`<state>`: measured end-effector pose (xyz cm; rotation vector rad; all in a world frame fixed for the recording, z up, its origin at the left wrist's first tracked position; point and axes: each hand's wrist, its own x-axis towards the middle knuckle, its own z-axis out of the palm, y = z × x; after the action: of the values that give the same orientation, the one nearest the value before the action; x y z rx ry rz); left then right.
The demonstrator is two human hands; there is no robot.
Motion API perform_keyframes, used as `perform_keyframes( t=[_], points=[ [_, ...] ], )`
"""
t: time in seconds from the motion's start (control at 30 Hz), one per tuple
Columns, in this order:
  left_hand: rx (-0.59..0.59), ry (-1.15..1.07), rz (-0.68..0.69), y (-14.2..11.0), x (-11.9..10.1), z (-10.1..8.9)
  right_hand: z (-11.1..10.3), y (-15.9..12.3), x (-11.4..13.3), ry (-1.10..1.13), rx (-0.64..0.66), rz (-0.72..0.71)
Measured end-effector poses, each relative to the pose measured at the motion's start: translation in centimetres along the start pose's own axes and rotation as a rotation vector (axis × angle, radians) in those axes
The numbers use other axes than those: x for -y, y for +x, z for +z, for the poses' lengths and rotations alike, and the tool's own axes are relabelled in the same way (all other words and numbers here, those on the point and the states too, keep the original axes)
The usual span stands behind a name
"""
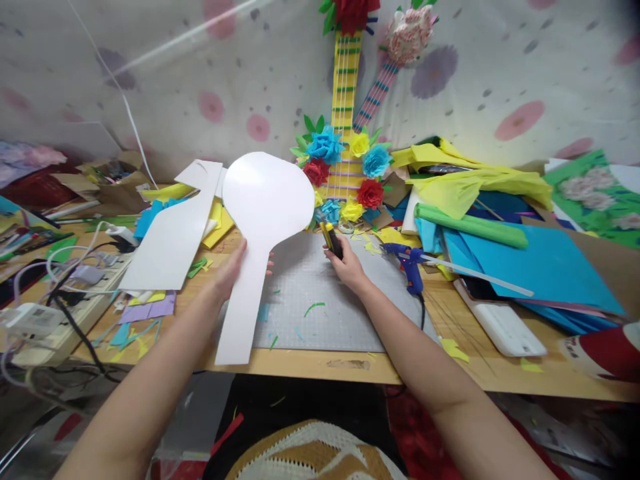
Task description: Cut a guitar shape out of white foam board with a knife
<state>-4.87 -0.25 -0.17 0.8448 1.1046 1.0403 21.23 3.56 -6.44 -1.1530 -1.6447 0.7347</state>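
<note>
A white board cutout [267, 200], round at the top with a long straight handle, is held up and tilted by my left hand [233, 270]. My fingers wrap behind its narrow part. In my right hand [347, 262] is a yellow and black utility knife [332, 241], pointing up and away from me; I cannot make out how far its blade is out. Beneath both hands lies a grey cutting mat [320, 313] with green and blue paper scraps on it. A blue glue gun [407, 263] with a long glue stick rests to the right of my right hand.
Cut white board [173, 243] leans at the left beside a power strip [75, 313] with cables. Paper-flower guitars [345, 133] stand against the back sheet. To the right are blue sheets [540, 267], a green paper roll [470, 225], a white device [507, 327] and a red-and-white cup [603, 352].
</note>
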Motion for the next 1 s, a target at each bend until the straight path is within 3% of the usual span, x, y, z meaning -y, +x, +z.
perform_keyframes(
  t=[0.23, 0.5, 0.63, 0.73, 1.0],
  points=[
    [-0.207, 0.085, 0.132, -0.3, 1.2, 1.1, 0.0, -1.0, 1.1, 0.020, 0.190, -0.006],
    [-0.338, 0.109, 0.278, 2.2, 3.5, 3.2, 0.0, -1.2, 1.1, 0.002, 0.236, -0.002],
    [-0.427, 0.207, 0.294, 2.8, 4.3, 4.0, 0.1, -1.3, 1.3, -0.022, 0.290, -0.090],
    [-0.461, 0.233, 0.288, 3.0, 4.7, 3.7, 0.2, -1.3, 1.5, -0.019, 0.354, -0.153],
    [-0.482, 0.148, 0.262, 4.5, 5.6, 1.8, 0.6, -1.1, 1.7, 0.003, 0.350, -0.018]
  ],
)
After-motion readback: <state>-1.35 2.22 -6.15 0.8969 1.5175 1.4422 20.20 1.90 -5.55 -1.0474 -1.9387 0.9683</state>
